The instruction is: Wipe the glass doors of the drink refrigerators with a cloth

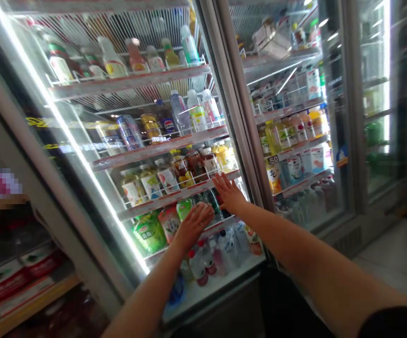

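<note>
Bright shelving is filling the background: a glass-fronted drinks cooler (pixel 224 286), its shelves slanting up to the right in my tilted view, a light strip (pixel 61 117) glowing along its left side. I am holding both bare hands out before it, backs toward me. My right hand (pixel 232 196) is showing spread fingers, their tips overlapping the white rail (pixel 182 194) of the third shelf. My left hand (pixel 194 221) is lying lower and to the left, its fingers close together, loosely extended and slightly bent. No item is showing in either hand. Brown drink bottles (pixel 195 165) are standing on the third shelf, above and left of my right fingertips, long axes upright to the shelf; the right hand is being recorded as nearer. A green pack (pixel 149 233) and a red pack (pixel 169 224) are sitting one shelf down, left of my left hand, which is lying nearer to them. Reflections are crossing the cooler's front; whether my fingers are touching glass, I am finding impossible to tell.
</note>
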`<state>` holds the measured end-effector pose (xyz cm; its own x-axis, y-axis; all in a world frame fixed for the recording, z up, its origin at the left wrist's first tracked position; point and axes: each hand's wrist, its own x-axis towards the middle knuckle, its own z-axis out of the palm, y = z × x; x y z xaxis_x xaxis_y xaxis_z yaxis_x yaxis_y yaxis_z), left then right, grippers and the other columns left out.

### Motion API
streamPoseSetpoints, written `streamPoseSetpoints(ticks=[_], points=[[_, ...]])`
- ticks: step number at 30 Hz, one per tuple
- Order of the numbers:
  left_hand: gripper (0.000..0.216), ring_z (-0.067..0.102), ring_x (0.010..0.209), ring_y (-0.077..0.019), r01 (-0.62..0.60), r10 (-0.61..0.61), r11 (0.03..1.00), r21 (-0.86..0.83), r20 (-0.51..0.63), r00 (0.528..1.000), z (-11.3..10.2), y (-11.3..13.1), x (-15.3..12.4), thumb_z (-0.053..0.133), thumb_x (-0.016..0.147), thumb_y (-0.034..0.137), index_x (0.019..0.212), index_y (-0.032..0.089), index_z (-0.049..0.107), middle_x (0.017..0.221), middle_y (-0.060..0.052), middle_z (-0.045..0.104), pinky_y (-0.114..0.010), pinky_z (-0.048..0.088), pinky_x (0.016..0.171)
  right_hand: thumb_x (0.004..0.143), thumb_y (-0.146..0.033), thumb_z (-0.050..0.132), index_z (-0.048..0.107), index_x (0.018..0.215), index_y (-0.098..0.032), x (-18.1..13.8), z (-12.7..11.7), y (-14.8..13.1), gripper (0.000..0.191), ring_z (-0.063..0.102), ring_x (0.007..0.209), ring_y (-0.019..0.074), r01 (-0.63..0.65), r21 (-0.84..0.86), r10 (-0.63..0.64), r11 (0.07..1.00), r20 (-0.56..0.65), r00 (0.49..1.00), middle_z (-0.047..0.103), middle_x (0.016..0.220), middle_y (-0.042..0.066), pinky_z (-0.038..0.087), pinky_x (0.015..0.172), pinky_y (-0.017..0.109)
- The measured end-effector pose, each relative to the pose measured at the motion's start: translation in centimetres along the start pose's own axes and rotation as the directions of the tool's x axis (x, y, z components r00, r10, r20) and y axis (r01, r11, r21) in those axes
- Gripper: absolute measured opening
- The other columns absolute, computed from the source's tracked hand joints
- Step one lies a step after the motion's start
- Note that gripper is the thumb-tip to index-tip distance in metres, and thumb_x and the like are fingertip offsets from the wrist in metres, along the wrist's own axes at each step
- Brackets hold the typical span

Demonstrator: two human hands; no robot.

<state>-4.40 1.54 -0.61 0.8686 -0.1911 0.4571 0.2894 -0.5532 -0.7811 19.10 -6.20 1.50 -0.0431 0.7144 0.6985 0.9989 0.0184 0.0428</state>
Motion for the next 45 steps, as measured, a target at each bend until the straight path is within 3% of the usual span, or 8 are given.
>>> streamPoseSetpoints(ticks=[7, 13, 17, 23, 28, 32, 37, 45], points=[[0.065, 0.023, 0.150, -0.0250, 0.289, -0.286, 0.955, 0.066, -0.051, 0.957, -1.2, -2.4, 0.1, 0.047, 0.090, 0.008, 0.150, 0.032, 0.038, 0.157, -0.002, 0.036, -0.054, 0.015, 0.125, 0.067, -0.030, 0.088, -0.006, 0.158, -0.019, -0.1, -0.2, -0.1, 0.131, -0.011, 0.151, 0.0323, 0.005, 0.020, -0.005, 1.000, -0.003, 1.000, -0.010, 0.164, 0.010, 0.019, 0.121, 0.058], [0.071, 0.020, 0.151, -0.0184, 0.034, -0.034, 0.999, -0.003, 0.039, 0.999, -2.0, -3.3, 0.5, 0.042, 0.088, 0.004, 0.151, 0.035, 0.034, 0.158, 0.003, 0.033, -0.045, 0.013, 0.127, 0.066, -0.029, 0.088, -0.001, 0.159, -0.018, -0.1, -0.4, -0.3, 0.129, -0.010, 0.151, 0.0329, -0.013, 0.025, 0.012, 1.000, 0.016, 1.000, -0.008, 0.164, 0.012, 0.018, 0.121, 0.059], [0.074, 0.011, 0.152, -0.0254, 0.371, -0.366, 0.928, 0.033, -0.093, 0.926, -2.7, -5.0, 2.2, 0.043, 0.090, 0.007, 0.157, 0.027, 0.018, 0.162, -0.006, 0.024, -0.055, 0.016, 0.125, 0.065, -0.029, 0.089, -0.005, 0.158, -0.019, -0.2, -0.2, -0.2, 0.132, -0.010, 0.151, 0.0328, 0.000, 0.027, 0.001, 1.000, -0.003, 1.000, -0.009, 0.164, 0.012, 0.019, 0.121, 0.059], [0.072, 0.013, 0.152, -0.0237, 0.093, -0.092, 0.995, 0.024, -0.033, 0.995, -2.7, -6.6, 4.0, 0.042, 0.090, 0.004, 0.154, 0.032, 0.027, 0.161, -0.002, 0.027, -0.048, 0.024, 0.124, 0.065, -0.029, 0.090, -0.008, 0.158, -0.020, -0.2, -0.1, -0.2, 0.135, -0.010, 0.151, 0.0329, -0.003, 0.039, 0.004, 0.999, -0.007, 1.000, -0.010, 0.164, 0.012, 0.020, 0.120, 0.060], [0.070, 0.006, 0.153, -0.0268, 0.359, -0.347, 0.932, 0.056, -0.160, 0.924, -2.9, -7.6, 5.2, 0.042, 0.093, 0.010, 0.157, 0.021, 0.018, 0.162, -0.010, 0.022, -0.052, 0.020, 0.124, 0.064, -0.029, 0.090, -0.005, 0.158, -0.021, -0.2, -0.4, -0.3, 0.134, -0.010, 0.152, 0.0315, -0.009, 0.037, 0.009, 0.999, -0.002, 1.000, -0.008, 0.164, 0.011, 0.018, 0.121, 0.058], [0.074, 0.009, 0.152, -0.0212, 0.070, -0.070, 0.997, 0.036, -0.006, 0.998, -2.7, -7.1, 6.0, 0.039, 0.092, 0.006, 0.158, 0.027, 0.012, 0.162, -0.002, 0.025, -0.046, 0.020, 0.126, 0.064, -0.027, 0.090, -0.004, 0.158, -0.020, -0.3, -0.5, -0.4, 0.134, -0.009, 0.152, 0.0321, -0.012, 0.053, 0.012, 0.999, -0.004, 1.000, -0.007, 0.164, 0.011, 0.019, 0.121, 0.059], [0.069, 0.004, 0.152, -0.0271, 0.370, -0.361, 0.928, 0.050, -0.131, 0.923, -2.9, -7.6, 6.7, 0.040, 0.095, 0.012, 0.158, 0.021, 0.014, 0.162, -0.009, 0.020, -0.054, 0.019, 0.124, 0.064, -0.028, 0.090, -0.005, 0.158, -0.021, -0.2, -0.4, -0.3, 0.134, -0.009, 0.152, 0.0321, -0.011, 0.066, 0.011, 0.998, 0.000, 1.000, -0.007, 0.164, 0.011, 0.019, 0.121, 0.059], [0.066, 0.005, 0.153, -0.0246, 0.347, -0.333, 0.935, 0.066, -0.164, 0.928, -2.9, -8.1, 8.0, 0.038, 0.096, 0.011, 0.157, 0.022, 0.017, 0.161, -0.009, 0.028, -0.052, 0.025, 0.123, 0.065, -0.028, 0.089, -0.008, 0.158, -0.021, -0.1, -0.2, -0.3, 0.134, -0.009, 0.152, 0.0309, -0.014, 0.049, 0.014, 0.999, 0.000, 1.000, -0.009, 0.164, 0.010, 0.019, 0.121, 0.058]])
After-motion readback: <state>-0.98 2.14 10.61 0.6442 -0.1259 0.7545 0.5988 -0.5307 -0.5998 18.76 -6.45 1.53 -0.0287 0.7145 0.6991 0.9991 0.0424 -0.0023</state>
